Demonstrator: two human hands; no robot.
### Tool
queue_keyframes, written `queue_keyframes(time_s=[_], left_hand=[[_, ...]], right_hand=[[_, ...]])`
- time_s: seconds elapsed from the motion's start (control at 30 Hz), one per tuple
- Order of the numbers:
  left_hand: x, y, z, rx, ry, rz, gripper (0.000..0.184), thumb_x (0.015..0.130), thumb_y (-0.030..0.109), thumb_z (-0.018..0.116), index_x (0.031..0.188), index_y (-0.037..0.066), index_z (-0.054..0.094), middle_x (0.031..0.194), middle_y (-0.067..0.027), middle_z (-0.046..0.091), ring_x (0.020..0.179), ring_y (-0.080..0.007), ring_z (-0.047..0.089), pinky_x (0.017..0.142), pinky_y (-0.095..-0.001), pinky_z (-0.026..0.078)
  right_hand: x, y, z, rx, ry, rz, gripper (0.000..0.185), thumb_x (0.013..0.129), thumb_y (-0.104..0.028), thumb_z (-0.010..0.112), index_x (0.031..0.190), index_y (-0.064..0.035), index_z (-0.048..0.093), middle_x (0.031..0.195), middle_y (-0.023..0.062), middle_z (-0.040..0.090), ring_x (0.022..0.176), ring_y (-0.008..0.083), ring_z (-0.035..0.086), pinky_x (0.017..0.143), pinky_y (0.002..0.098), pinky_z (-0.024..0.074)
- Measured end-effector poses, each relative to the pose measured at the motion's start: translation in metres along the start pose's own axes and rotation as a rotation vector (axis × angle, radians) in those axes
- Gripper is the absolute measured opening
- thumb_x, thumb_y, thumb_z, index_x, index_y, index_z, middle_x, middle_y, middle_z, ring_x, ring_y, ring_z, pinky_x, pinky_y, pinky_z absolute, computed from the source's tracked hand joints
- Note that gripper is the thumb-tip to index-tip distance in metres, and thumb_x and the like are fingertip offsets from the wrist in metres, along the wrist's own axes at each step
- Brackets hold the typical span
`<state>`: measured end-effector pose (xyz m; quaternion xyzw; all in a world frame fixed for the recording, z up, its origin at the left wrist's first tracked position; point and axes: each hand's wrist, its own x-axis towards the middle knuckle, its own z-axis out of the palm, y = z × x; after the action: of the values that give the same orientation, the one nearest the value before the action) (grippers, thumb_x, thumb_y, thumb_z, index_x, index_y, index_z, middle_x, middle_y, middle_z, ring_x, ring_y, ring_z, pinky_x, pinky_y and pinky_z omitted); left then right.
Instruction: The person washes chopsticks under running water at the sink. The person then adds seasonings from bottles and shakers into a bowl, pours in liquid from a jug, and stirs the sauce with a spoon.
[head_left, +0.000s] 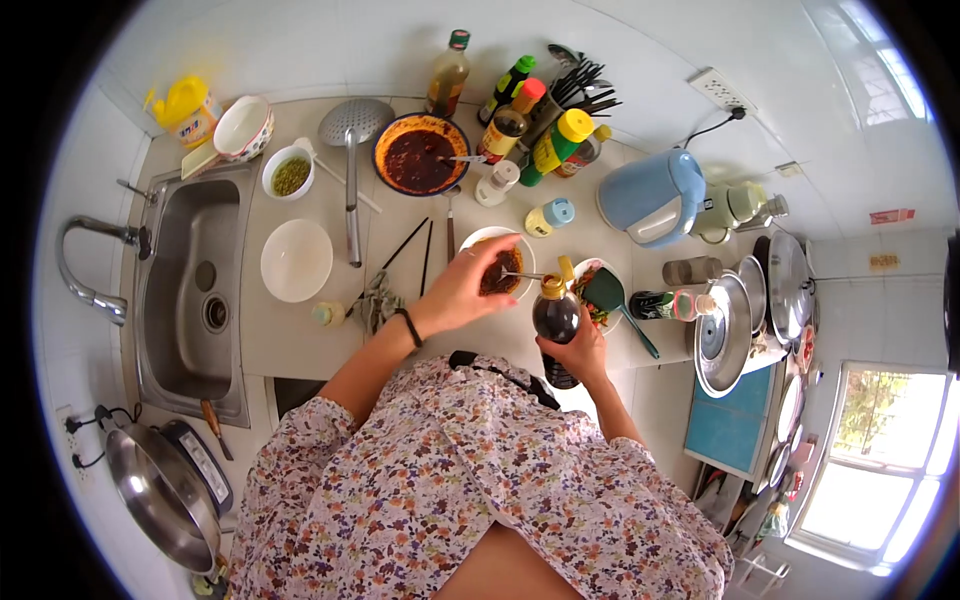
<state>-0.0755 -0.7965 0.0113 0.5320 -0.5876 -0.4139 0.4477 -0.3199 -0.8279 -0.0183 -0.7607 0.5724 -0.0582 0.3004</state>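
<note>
My right hand (580, 352) is wrapped round a dark sauce bottle (556, 322), held upright with its yellow flip cap raised. Just left of the bottle's mouth is a small white bowl (524, 251) of dark red chili sauce (497, 272), with a metal spoon (520, 275) in it. My left hand (462, 290) reaches across the bowl's left side, fingers stretched out; whether it touches the rim I cannot tell. Behind the bottle stands another bowl (607, 268) of chopped food, with a dark green spatula (606, 294) resting in it.
A large bowl of red sauce (418, 150) sits at the back beside a skimmer (352, 180). Several bottles (505, 125) line the wall near a blue kettle (652, 198). An empty white bowl (296, 262) is near the sink (190, 380). A metal basin (735, 345) stands at right.
</note>
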Motion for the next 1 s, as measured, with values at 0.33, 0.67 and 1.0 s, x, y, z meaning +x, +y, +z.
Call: queue_keyframes(time_s=[0.33,0.67,1.0], left_hand=[[0.061,0.075,0.043,0.372,-0.072,0.542,0.056,0.067,0.012,0.069,0.119,0.011,0.049,0.117,-0.0052,0.053,0.109,-0.0209,0.050,0.091,-0.0334,0.042],[0.095,0.110,0.026,0.404,0.155,0.560,0.059,0.076,0.002,0.058,0.130,0.004,0.035,0.135,-0.0150,0.034,0.123,-0.0315,0.036,0.100,-0.0376,0.031],[0.004,0.022,-0.016,0.575,0.457,0.086,0.044,0.077,-0.001,0.052,0.120,0.000,0.041,0.125,-0.0186,0.043,0.115,-0.0344,0.042,0.096,-0.0391,0.033]], right_hand=[[0.001,-0.012,-0.057,0.553,0.043,-0.141,0.068,0.054,-0.020,0.079,0.111,-0.0011,0.047,0.092,0.0098,0.061,0.082,0.0162,0.060,0.075,0.0289,0.0476],[0.077,-0.005,-0.108,0.710,0.355,-0.331,0.064,0.058,-0.011,0.077,0.112,-0.0031,0.044,0.100,0.0079,0.059,0.090,0.0155,0.057,0.082,0.0293,0.0455],[0.208,0.029,-0.012,0.927,0.493,-0.122,0.067,0.060,-0.009,0.078,0.115,-0.0049,0.040,0.100,0.0068,0.054,0.091,0.0162,0.054,0.080,0.0286,0.0443]])
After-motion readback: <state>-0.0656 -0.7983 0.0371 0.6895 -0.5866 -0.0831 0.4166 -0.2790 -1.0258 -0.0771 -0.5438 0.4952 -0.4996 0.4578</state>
